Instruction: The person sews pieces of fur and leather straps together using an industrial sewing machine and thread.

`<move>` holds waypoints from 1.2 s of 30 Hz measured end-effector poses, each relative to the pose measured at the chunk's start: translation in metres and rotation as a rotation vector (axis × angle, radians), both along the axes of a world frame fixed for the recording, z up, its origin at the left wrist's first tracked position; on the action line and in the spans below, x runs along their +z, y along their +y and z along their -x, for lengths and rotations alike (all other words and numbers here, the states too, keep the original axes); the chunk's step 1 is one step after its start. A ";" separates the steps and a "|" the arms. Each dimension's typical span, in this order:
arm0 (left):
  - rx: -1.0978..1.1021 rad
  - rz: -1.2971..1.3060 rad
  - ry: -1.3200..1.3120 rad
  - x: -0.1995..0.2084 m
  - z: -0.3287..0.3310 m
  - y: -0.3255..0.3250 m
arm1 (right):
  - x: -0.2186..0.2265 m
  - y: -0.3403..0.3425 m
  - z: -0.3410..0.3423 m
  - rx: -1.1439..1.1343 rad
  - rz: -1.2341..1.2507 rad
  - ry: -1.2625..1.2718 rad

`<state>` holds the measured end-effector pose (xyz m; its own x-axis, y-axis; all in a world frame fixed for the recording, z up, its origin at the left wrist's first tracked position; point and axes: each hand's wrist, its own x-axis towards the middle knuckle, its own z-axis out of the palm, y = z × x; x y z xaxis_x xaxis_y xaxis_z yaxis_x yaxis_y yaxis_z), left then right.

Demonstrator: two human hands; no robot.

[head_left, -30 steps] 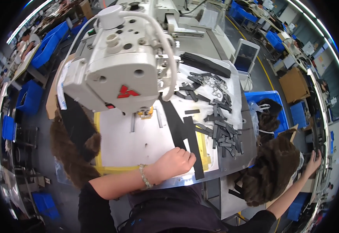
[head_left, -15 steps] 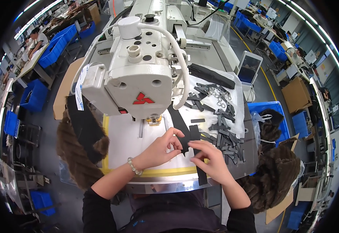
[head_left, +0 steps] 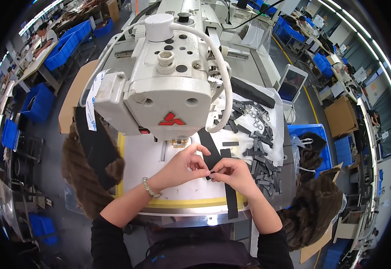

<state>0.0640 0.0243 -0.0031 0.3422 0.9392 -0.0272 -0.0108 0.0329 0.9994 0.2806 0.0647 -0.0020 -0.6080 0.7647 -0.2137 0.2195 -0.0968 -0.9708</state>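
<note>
A wide black fabric strip [head_left: 210, 149] runs over the white work surface [head_left: 177, 190], from beside the sewing machine's needle area toward me. At its near end the fingertips of both hands meet. My left hand [head_left: 183, 169] pinches there with its thumb, its index finger raised and bent. My right hand [head_left: 232, 174] closes thumb and index finger on the same black end. Fingers partly hide what they grip. A second, narrower black strip [head_left: 231, 199] passes beneath my right hand and reaches the table's front edge.
The white sewing machine head [head_left: 168, 98] stands just beyond my hands. Several short black strips [head_left: 262, 168] and metal rings [head_left: 258, 116] lie at right. Brown furry pieces hang at left [head_left: 81, 172] and right [head_left: 314, 213]. A blue bin [head_left: 323, 143] stands beyond the table.
My right hand has moved left and closed its fingers, meeting the left at the strip's end. Earlier the hands were apart with loose fingers. The view has shifted slightly.
</note>
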 end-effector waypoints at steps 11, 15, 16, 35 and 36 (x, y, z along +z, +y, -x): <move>-0.102 0.331 -0.274 -0.006 0.002 0.006 | 0.009 0.003 -0.004 0.058 -0.073 0.031; -0.126 0.327 -0.279 -0.007 0.003 0.007 | 0.010 0.004 -0.003 0.085 -0.090 0.037; -0.130 0.328 -0.286 -0.008 0.003 0.007 | 0.009 0.004 -0.004 0.088 -0.089 0.043; -0.069 -0.241 0.265 -0.011 -0.037 -0.016 | 0.028 0.012 -0.017 0.261 -0.353 -0.248; -0.065 -0.239 0.269 -0.013 -0.036 -0.017 | 0.029 0.011 -0.014 0.309 -0.435 -0.314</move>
